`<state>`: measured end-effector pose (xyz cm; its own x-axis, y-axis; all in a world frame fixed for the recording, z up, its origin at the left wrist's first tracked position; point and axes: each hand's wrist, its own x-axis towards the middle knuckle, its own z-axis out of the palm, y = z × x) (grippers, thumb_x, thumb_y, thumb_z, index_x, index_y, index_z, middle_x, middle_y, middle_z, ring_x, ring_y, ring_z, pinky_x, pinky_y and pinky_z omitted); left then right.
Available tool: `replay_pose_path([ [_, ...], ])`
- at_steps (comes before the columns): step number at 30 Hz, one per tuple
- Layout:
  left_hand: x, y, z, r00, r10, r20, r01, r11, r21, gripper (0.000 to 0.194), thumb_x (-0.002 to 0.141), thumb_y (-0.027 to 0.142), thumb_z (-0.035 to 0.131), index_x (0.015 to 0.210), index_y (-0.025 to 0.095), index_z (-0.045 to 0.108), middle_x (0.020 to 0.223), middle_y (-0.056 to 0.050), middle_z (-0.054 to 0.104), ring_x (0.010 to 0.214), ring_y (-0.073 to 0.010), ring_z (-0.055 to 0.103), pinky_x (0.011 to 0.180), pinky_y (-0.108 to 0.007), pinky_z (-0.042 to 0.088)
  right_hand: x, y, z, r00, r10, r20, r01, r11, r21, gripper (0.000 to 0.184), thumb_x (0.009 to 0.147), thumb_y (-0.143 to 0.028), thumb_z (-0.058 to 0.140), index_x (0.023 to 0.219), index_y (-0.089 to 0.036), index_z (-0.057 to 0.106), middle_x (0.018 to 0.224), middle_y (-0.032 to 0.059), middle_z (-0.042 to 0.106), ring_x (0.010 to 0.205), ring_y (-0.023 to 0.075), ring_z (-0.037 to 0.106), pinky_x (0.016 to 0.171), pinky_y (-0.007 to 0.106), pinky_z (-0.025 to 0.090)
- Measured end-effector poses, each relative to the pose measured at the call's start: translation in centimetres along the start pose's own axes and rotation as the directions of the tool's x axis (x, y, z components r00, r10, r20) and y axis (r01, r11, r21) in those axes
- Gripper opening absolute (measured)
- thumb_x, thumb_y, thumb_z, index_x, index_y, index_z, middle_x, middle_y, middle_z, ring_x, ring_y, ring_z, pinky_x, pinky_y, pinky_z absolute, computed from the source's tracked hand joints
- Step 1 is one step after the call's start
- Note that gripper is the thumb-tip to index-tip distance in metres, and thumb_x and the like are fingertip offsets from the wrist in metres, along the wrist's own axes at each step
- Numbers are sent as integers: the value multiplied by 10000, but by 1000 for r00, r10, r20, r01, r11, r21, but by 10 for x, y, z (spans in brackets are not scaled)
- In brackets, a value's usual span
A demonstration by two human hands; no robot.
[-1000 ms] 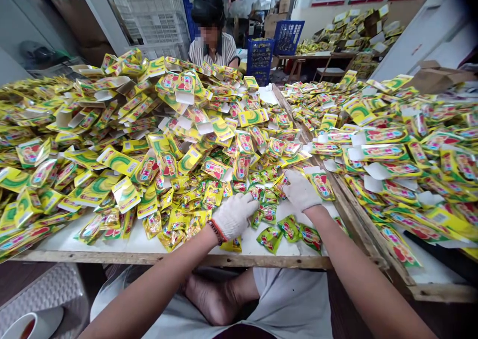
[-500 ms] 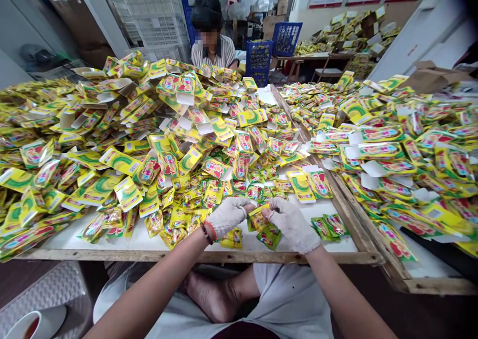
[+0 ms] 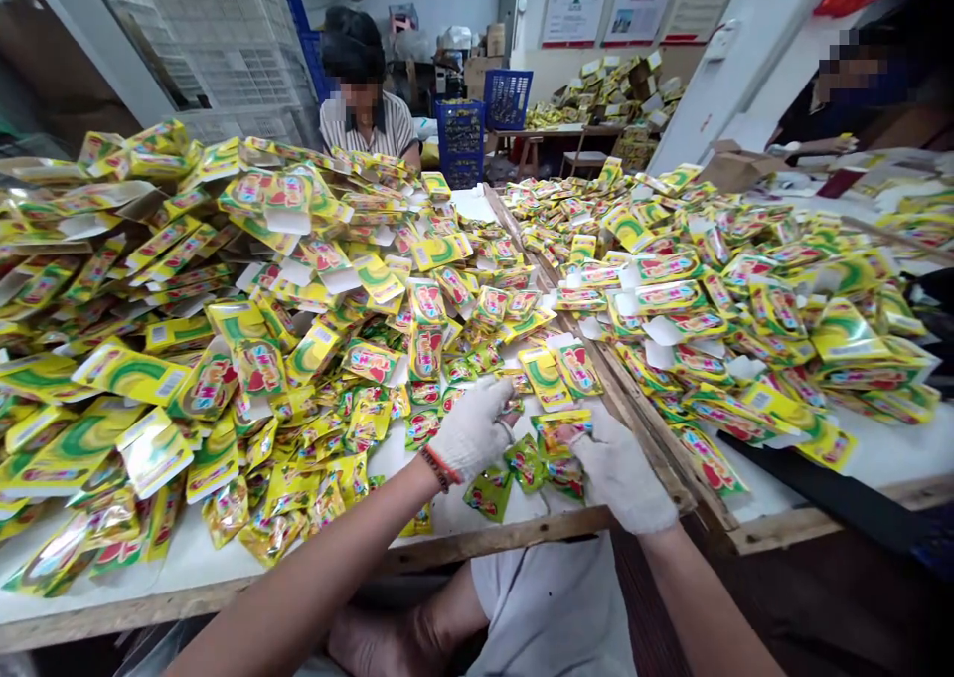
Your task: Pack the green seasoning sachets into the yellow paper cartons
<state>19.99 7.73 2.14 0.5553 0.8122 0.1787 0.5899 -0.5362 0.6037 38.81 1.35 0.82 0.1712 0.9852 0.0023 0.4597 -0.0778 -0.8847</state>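
Observation:
My right hand (image 3: 624,473), in a white knitted glove, pinches a small yellow sachet (image 3: 556,426) above the white tabletop. My gloved left hand (image 3: 477,428) is to its left, fingers curled together beside the sachet pile; what they hold, if anything, is hidden. Between and below the hands lie green sachets (image 3: 488,493), one of them close under the yellow one. Just beyond are two flat yellow-green boxes (image 3: 546,377) with white flaps. Many small yellow sachets (image 3: 369,419) spread to the left of my left hand.
A high heap of printed boxes (image 3: 253,359) covers the left side; another heap (image 3: 693,289) lies right of a wooden divider (image 3: 618,399). A person (image 3: 367,125) sits opposite, another (image 3: 842,100) at far right. Blue crates (image 3: 460,130) stand behind. A dark strap-like thing (image 3: 827,488) crosses the right table.
My view has swung right, shifting the scene leftward. My left hand has come away from the yellow sachet, which stays in my right hand. Another person has come into view at right.

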Motion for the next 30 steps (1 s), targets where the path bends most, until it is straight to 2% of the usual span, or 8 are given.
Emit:
replay_pose_path([
  [3,41,7,18,989,120,85,-142,924,354,360,711,213,628,1066,193,573,1102,-107,552,983,-262,529,797,-375,433,-3,21,-25,984,91,-150,-73,990,120,283,818,-365,554,1043,-201,608,963,63,691,840,222,650,694,321,535],
  [7,74,15,27,974,167,153,-218,874,434,170,827,199,502,959,190,609,1035,-110,573,971,-257,536,809,-391,425,-8,39,-41,973,131,-191,-87,970,226,306,825,-371,552,1078,-204,601,1057,76,669,972,237,630,782,339,535],
  [12,70,22,-8,994,101,-49,-103,993,-51,191,904,274,426,842,174,576,837,-39,581,799,-170,542,750,-295,429,1,34,-39,986,-136,-97,147,982,118,189,778,-308,624,950,-229,633,1202,69,601,1194,245,515,1011,380,419],
  [16,49,27,-21,992,-125,28,122,857,-501,261,898,396,448,825,162,537,724,2,550,654,-117,509,607,-236,424,9,14,-17,965,-259,50,261,964,-43,155,818,-284,589,951,-228,643,1162,78,612,1114,230,565,1003,383,432],
  [18,34,27,-13,966,-260,0,206,766,-609,311,873,464,485,932,162,528,794,-15,584,693,-125,542,607,-235,442,6,5,3,957,-290,9,288,948,-137,223,839,-244,549,1044,-221,634,1193,99,600,1104,234,573,994,383,444],
  [21,12,24,5,952,-305,-5,225,712,-665,510,753,443,672,1138,180,466,991,-57,625,862,-166,594,733,-274,490,-5,-3,33,925,-380,10,370,895,-250,380,825,-153,500,1189,-212,592,1291,119,552,1187,259,533,1022,399,425],
  [25,-12,9,2,918,-369,-146,235,802,-550,505,791,383,627,1213,207,412,1137,-72,601,1019,-193,580,883,-334,469,-23,-13,42,887,-395,241,435,889,-141,349,806,-150,523,1126,-245,624,1188,74,630,1148,246,570,994,377,453],
  [30,-44,-6,-23,931,-338,-136,340,941,-9,473,759,418,609,1147,199,450,1065,-83,612,971,-240,584,822,-353,461,-26,-27,19,999,-20,-29,26,980,198,270,836,-412,558,1013,-211,595,820,41,709,573,172,641,532,280,519],
])
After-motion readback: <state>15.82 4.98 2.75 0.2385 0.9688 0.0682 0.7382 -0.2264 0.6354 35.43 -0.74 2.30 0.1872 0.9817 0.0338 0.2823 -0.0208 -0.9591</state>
